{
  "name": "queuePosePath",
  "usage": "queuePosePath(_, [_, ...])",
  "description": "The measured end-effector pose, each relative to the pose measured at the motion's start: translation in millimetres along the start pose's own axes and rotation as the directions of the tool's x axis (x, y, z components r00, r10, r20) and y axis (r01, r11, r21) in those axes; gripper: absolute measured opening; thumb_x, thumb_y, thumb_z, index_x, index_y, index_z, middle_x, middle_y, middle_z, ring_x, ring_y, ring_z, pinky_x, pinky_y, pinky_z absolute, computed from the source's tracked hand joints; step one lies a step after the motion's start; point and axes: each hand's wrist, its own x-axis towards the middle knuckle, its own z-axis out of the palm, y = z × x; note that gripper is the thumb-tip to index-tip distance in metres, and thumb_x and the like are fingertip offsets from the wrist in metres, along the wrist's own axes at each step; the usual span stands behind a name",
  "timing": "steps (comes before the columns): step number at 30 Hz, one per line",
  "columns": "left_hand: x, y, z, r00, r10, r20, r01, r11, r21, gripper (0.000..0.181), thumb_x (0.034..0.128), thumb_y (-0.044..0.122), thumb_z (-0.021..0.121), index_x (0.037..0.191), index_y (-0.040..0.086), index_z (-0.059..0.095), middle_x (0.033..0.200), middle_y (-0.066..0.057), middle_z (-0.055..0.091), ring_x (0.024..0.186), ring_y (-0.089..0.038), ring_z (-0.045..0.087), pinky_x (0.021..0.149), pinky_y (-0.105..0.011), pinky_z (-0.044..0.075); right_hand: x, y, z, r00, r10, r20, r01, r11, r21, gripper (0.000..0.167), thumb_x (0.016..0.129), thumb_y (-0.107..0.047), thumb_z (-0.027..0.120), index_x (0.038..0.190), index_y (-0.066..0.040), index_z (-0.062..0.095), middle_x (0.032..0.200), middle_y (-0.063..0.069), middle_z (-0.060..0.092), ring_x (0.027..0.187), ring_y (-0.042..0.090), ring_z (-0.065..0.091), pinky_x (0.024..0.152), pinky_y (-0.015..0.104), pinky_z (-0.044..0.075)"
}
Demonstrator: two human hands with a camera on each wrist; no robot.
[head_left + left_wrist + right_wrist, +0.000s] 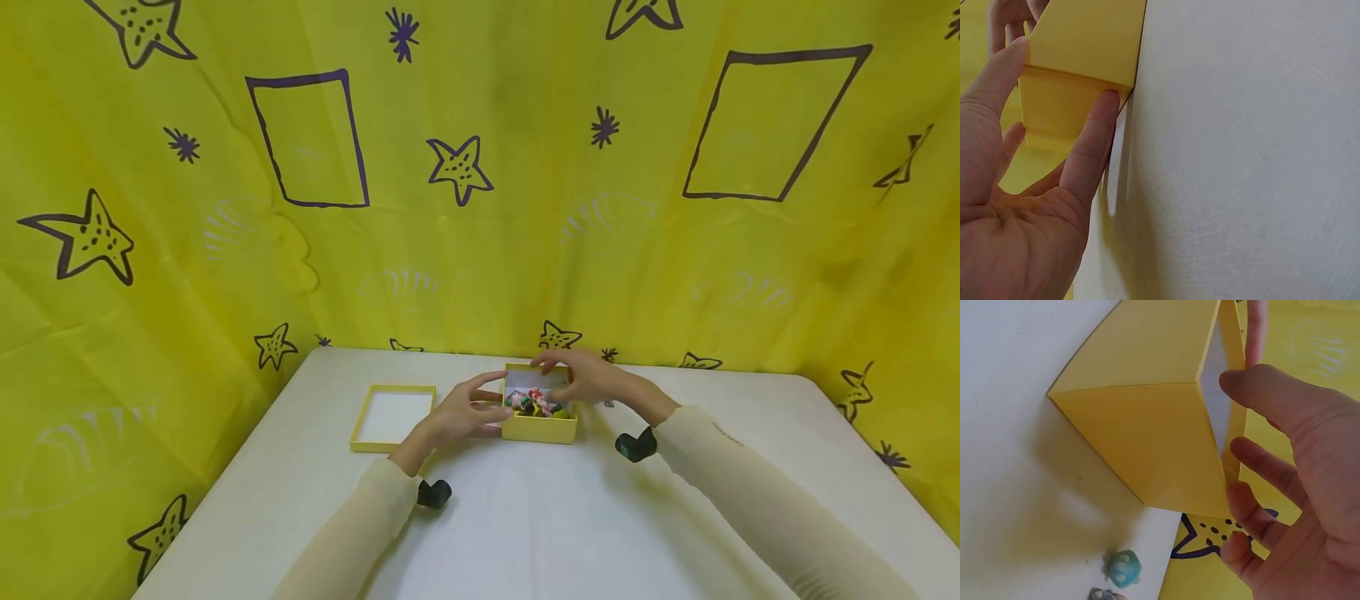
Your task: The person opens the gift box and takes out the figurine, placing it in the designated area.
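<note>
An open yellow box (538, 430) with a white inside sits toward the back of the white table. Small colorful figures (536, 403) in red, pink, green and black lie heaped in it; their exact kind is too small to tell. My left hand (467, 408) touches the box's left side with extended fingers, and the left wrist view shows fingertips on the yellow wall (1063, 109). Over the right part of the box is my right hand (588, 377), its fingers by the far rim and thumb above the opening. The right wrist view shows nothing between those fingers and thumb.
A yellow-rimmed lid (393, 388), white inside, lies left of the box. Right of the box are a small blue-green spotted figure (1124, 569) and a greyish one (1105, 594). A yellow curtain (480, 250) with drawn starfish hangs behind the table (525, 517).
</note>
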Motion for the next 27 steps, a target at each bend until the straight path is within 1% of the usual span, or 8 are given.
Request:
queuePosePath(3, [0.9,-0.6,0.3,1.0,0.0,0.0,0.0,1.0,0.005,0.076,0.0945,0.014,0.077,0.16,0.016,0.038,0.143,-0.027,0.051,0.115,-0.033,0.066,0.086,-0.044,0.062,0.7,0,4,1.0,-0.008,0.002,0.008,1.0,0.0,0.054,0.087,-0.012,0.081,0.137,-0.006,0.06,0.124,0.02,0.068,0.097,0.035,0.061,0.082,0.046,0.055])
queuePosePath(5, [1.4,-0.7,0.5,1.0,-0.001,-0.001,0.001,1.0,0.014,0.076,0.0946,0.015,0.077,0.16,0.016,0.037,0.143,-0.027,0.052,0.115,-0.032,0.067,0.086,-0.043,0.062,1.1,1,6,1.0,-0.017,0.01,0.017,1.0,-0.011,0.054,0.087,-0.011,0.08,0.137,-0.004,0.06,0.123,0.02,0.069,0.11,0.039,0.061,0.091,0.055,0.054])
queuePosePath(7, [1.7,-0.7,0.6,1.0,-0.005,-0.002,0.005,1.0,0.02,0.076,0.0944,0.015,0.077,0.16,0.016,0.037,0.143,-0.026,0.052,0.115,-0.032,0.067,0.086,-0.043,0.062,1.8,1,7,0.999,-0.029,0.017,0.03,0.999,-0.037,0.053,0.088,-0.01,0.079,0.137,-0.003,0.06,0.123,0.02,0.069,0.117,0.04,0.06,0.097,0.059,0.051])
queuePosePath(12, [2.1,-0.8,0.2,1.0,-0.008,-0.002,0.008,0.999,0.042,0.076,0.0944,0.017,0.077,0.16,0.018,0.038,0.143,-0.024,0.053,0.115,-0.032,0.067,0.087,-0.042,0.062,3.8,2,10,1.0,-0.024,0.018,0.026,0.993,-0.118,0.054,0.088,-0.014,0.081,0.137,-0.005,0.062,0.119,0.016,0.072,0.113,0.036,0.063,0.094,0.054,0.053])
queuePosePath(16, [1.7,-0.8,0.1,1.0,-0.004,-0.001,0.004,0.999,0.04,0.076,0.0944,0.017,0.077,0.16,0.018,0.038,0.143,-0.025,0.053,0.117,-0.032,0.066,0.087,-0.042,0.062,5.1,2,14,0.999,0.041,0.032,-0.035,0.985,-0.171,0.056,0.088,-0.022,0.082,0.139,-0.01,0.063,0.12,0.009,0.073,0.114,0.033,0.064,0.093,0.052,0.051])
queuePosePath(20, [0.4,-0.5,0.5,1.0,-0.003,-0.002,0.003,1.0,0.026,0.075,0.0941,0.016,0.077,0.159,0.019,0.039,0.143,-0.026,0.052,0.116,-0.032,0.066,0.087,-0.043,0.062,6.7,2,19,0.991,0.106,0.079,-0.087,0.974,-0.21,0.057,0.091,-0.029,0.079,0.143,-0.016,0.06,0.127,0.006,0.07,0.118,0.031,0.062,0.093,0.054,0.05])
queuePosePath(22, [-0.2,-0.1,0.8,1.0,-0.002,-0.004,0.002,1.0,0.021,0.075,0.094,0.015,0.077,0.159,0.019,0.04,0.142,-0.025,0.052,0.115,-0.031,0.067,0.087,-0.043,0.062,7.4,1,20,0.988,0.11,0.104,-0.089,0.977,-0.196,0.056,0.093,-0.025,0.077,0.144,-0.014,0.059,0.129,0.009,0.069,0.119,0.032,0.061,0.095,0.054,0.052])
queuePosePath(27, [-0.5,0.1,0.5,1.0,-0.001,-0.007,0.001,1.0,0.017,0.075,0.0941,0.016,0.077,0.159,0.02,0.04,0.141,-0.025,0.054,0.114,-0.03,0.068,0.087,-0.042,0.062,8.7,1,20,0.986,0.076,0.148,-0.054,0.988,-0.148,0.051,0.095,-0.014,0.072,0.143,-0.008,0.057,0.126,0.015,0.067,0.115,0.033,0.063,0.096,0.051,0.054])
